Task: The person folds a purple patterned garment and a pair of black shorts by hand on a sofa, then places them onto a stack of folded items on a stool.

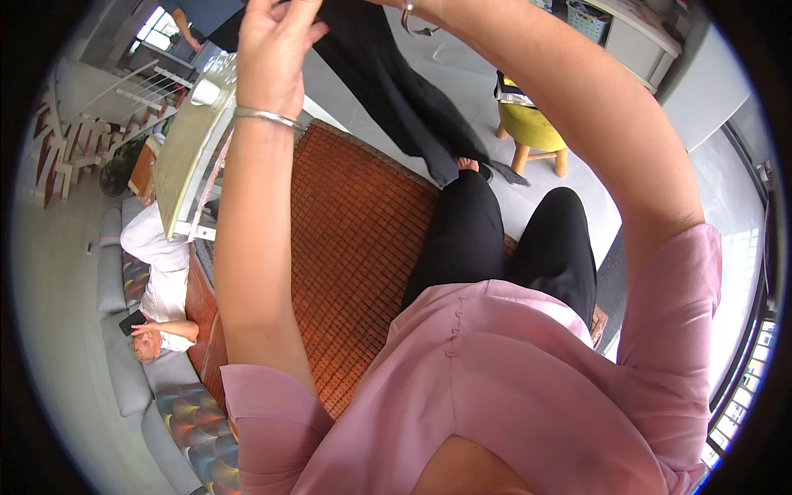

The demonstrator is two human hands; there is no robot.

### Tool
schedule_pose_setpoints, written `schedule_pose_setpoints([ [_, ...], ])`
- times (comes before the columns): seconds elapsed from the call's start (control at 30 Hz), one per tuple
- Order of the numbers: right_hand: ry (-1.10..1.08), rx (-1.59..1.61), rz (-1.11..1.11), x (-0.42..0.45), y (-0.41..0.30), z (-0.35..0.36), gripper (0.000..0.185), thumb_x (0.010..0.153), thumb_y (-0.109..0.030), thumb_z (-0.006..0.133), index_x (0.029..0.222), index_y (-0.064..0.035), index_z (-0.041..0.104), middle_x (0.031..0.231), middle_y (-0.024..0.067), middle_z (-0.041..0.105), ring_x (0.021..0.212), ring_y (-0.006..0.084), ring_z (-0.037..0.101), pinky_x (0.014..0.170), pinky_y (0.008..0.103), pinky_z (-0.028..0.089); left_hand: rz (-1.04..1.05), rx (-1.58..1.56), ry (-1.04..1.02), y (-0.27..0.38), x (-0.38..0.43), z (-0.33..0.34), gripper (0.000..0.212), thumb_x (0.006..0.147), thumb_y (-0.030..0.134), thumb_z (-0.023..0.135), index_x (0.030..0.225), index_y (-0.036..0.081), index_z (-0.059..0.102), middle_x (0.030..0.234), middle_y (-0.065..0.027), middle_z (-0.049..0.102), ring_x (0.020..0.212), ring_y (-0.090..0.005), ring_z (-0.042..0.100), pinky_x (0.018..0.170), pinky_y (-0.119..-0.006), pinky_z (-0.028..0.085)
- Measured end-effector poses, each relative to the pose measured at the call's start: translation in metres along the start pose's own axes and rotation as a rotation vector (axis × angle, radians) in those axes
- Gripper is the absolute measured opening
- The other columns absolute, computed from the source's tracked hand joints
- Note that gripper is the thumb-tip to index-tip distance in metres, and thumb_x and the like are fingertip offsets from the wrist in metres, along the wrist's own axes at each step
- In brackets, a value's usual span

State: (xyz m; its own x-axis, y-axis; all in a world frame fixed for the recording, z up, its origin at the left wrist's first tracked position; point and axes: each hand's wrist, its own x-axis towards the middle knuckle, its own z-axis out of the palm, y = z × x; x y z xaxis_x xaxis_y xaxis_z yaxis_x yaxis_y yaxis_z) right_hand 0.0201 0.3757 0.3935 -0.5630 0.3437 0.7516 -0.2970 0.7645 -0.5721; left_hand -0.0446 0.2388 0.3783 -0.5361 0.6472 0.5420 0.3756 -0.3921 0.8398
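My left hand (278,37) is raised at the top edge, its fingertips partly cut off. Its fingers are closed at the upper end of a long black cloth garment (383,74), which looks like a pair of trousers. The garment hangs down at a slant in front of my knees, with two loose hems near a bare foot (467,164). My right hand is beyond the top edge; only the forearm and a metal bangle (406,18) at the wrist show. Whether that hand also grips the cloth is hidden.
A brown woven mat (359,204) covers the floor. Ahead stands a yellow-green stool (529,127) bearing items. On the left are a table (176,161) with a white cup (205,92) and a grey sofa (124,365), where a person (167,291) lies. Another person (192,40) stands farther off.
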Motion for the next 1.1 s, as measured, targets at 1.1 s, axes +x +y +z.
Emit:
schedule_pose_setpoints([
  [1.1,-0.271,0.031,-0.196,-0.047,0.004,-0.034,0.045,0.081,-0.022,0.073,0.117,-0.0059,0.053,0.111,0.0064,0.055,0.103,0.0154,0.053,0.091,0.0303,0.043,-0.215,-0.424,-0.297,-0.005,-0.031,-0.023,0.033,0.083,-0.003,0.046,0.115,-0.005,0.054,0.112,-0.0087,0.060,0.104,-0.0139,0.056,0.094,-0.028,0.042],
])
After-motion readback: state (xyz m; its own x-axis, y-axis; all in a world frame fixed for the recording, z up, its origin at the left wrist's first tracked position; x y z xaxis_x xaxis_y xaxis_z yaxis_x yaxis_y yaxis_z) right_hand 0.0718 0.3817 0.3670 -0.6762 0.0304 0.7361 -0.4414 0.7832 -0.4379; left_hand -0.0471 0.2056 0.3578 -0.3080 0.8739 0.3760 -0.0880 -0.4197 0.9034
